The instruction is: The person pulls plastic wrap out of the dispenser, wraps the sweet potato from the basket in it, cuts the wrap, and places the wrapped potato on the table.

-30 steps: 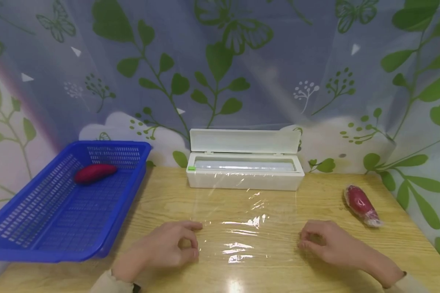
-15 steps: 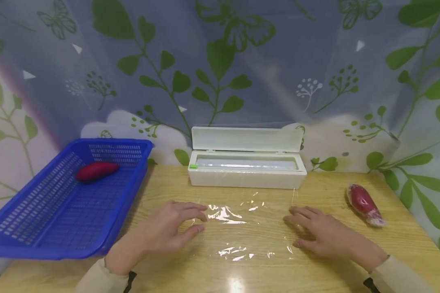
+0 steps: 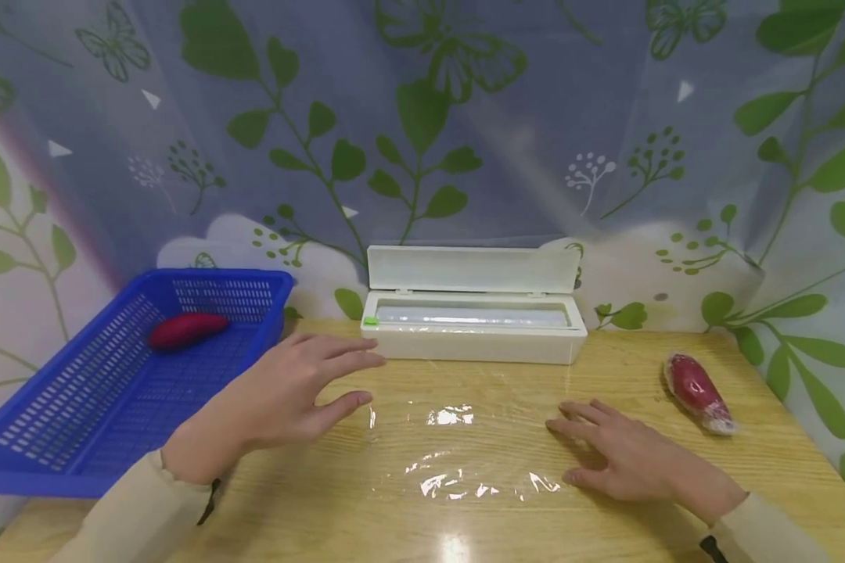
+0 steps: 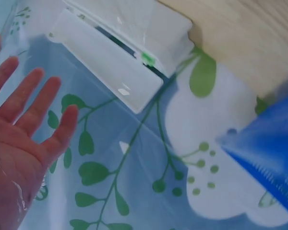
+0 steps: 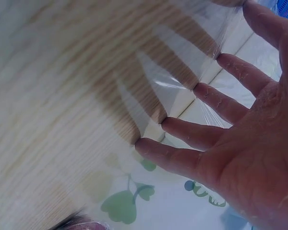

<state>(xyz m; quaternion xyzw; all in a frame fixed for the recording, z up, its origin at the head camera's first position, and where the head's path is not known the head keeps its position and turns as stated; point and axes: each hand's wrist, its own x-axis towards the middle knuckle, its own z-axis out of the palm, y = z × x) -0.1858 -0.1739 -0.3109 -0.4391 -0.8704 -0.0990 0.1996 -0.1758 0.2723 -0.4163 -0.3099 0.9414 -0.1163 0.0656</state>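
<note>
A sheet of clear cling film (image 3: 451,450) lies on the table, running from the white dispenser box (image 3: 472,346), whose lid stands up. My left hand (image 3: 282,395) is over the film's upper left edge, close to the box's left front corner. Its fingers (image 4: 36,98) are spread and hold nothing; in the head view I cannot tell whether they touch the film. My right hand (image 3: 630,453) rests at the film's right edge. In the right wrist view its straight fingertips (image 5: 146,145) touch the film and table, the fingers spread.
At the left stands a blue plastic basket (image 3: 276,313) with a red, sweet-potato-like vegetable (image 3: 186,331) inside. A similar red vegetable wrapped in film (image 3: 697,391) lies at the right. A patterned cloth (image 3: 507,156) hangs behind the wooden table (image 3: 331,516).
Both hands were at the film's sides, fingers curled, the film lifted. The film now lies flatter. The right hand's fingers have spread out, and the left has moved up toward the box.
</note>
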